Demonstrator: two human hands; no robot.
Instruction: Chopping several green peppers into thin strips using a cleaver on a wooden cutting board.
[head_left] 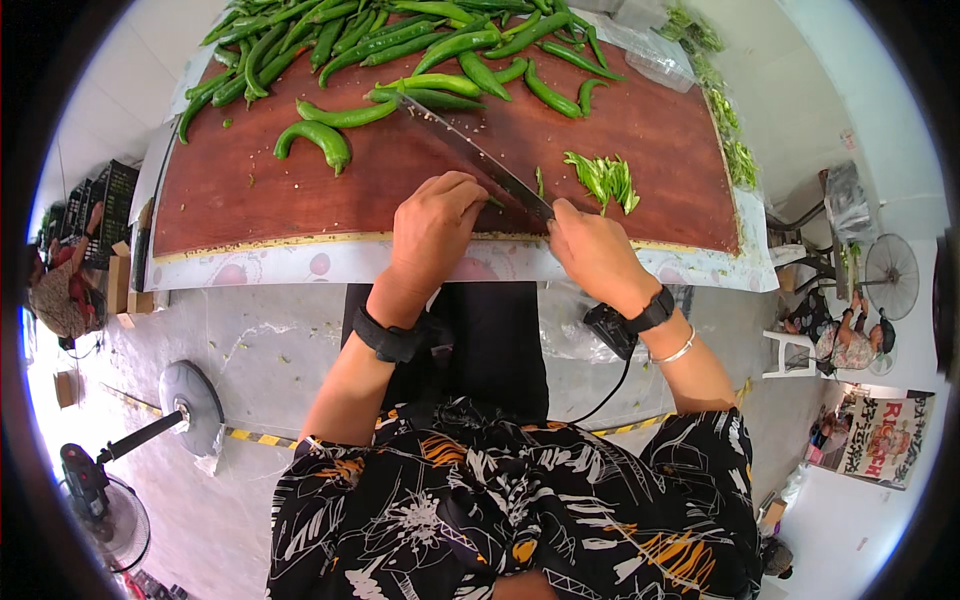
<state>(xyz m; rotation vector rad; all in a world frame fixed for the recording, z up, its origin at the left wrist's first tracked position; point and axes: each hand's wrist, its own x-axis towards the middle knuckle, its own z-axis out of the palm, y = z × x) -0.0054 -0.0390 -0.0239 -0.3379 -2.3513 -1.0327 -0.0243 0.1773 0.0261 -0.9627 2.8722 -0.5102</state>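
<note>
Head — right fingers around knife

Your bare forearms angle inward and away from your torso, hands near each other but apart. Your left hand arches knuckles-up, fingers curled down; your right hand is closed in a grip, knuckles upward.

Far L: person by blk crates + cardboard box; below, fan w/ round base, nr yellow/blk floor tape. Far R: grey fan, 2nd person nr white stool, printed poster.
</note>
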